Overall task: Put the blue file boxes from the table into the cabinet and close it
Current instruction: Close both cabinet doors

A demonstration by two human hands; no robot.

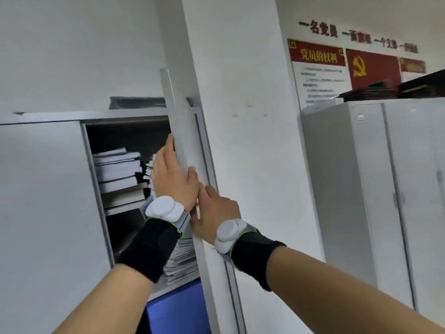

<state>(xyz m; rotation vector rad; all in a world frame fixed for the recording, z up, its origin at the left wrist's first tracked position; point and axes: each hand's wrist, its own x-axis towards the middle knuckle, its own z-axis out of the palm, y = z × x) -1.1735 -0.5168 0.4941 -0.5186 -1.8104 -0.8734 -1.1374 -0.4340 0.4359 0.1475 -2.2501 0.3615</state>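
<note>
The grey metal cabinet (43, 189) stands in front of me with its left door shut and its right door (190, 141) swung partly open. My left hand (172, 175) lies flat along the door's free edge, fingers pointing up, thumb wrapped over the edge. My right hand (214, 213) presses flat on the door's outer face just below it, touching the left hand. Blue file boxes (178, 309) stand on a low shelf inside the gap. Above them sit stacks of papers (120, 174).
A white pillar (240, 116) rises right behind the open door. A second grey cabinet (375, 189) stands at the right with dark items on top. Red posters (317, 68) hang on the wall beyond.
</note>
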